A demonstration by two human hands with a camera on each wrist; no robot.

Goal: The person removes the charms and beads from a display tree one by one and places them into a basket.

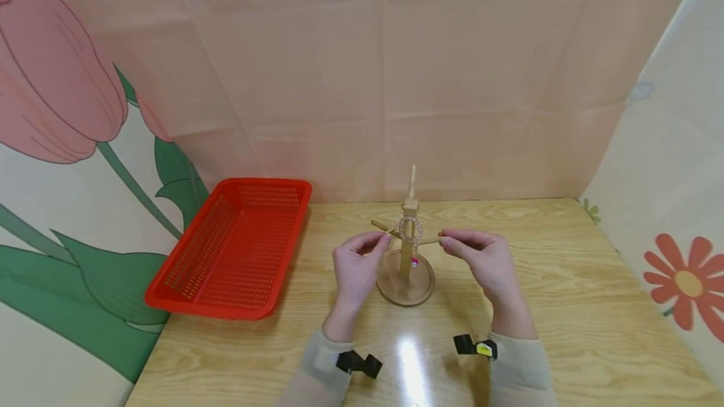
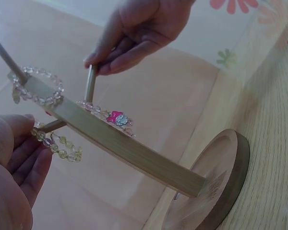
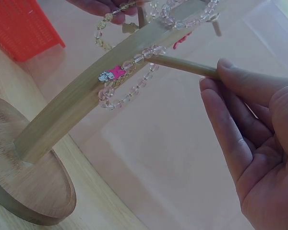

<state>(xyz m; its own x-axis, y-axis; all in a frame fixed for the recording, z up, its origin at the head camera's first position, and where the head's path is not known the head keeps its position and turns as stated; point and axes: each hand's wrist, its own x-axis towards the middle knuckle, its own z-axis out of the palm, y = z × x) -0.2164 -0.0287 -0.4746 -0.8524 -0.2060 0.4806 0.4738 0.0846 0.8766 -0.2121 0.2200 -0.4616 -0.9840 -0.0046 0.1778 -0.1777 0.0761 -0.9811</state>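
A wooden bracelet stand [image 1: 406, 262] with a round base and several pegs stands upright on the table. At its left peg, my left hand [image 1: 357, 262] pinches a yellowish beaded bracelet [image 2: 67, 147] that loops around the peg. My right hand [image 1: 481, 261] pinches the tip of the right peg [image 3: 185, 66] between thumb and finger. On that peg hangs a pink beaded bracelet [image 3: 134, 88] with a pink and white character charm [image 3: 111, 74]. Another clear pink beaded bracelet [image 2: 53, 99] hangs near the top of the stand.
A red plastic basket [image 1: 271, 294] with perforated sides sits left of the stand. The wood-grain table [image 1: 565, 306] meets a pink backdrop [image 1: 481, 80] behind, and flower-printed sheets border both sides.
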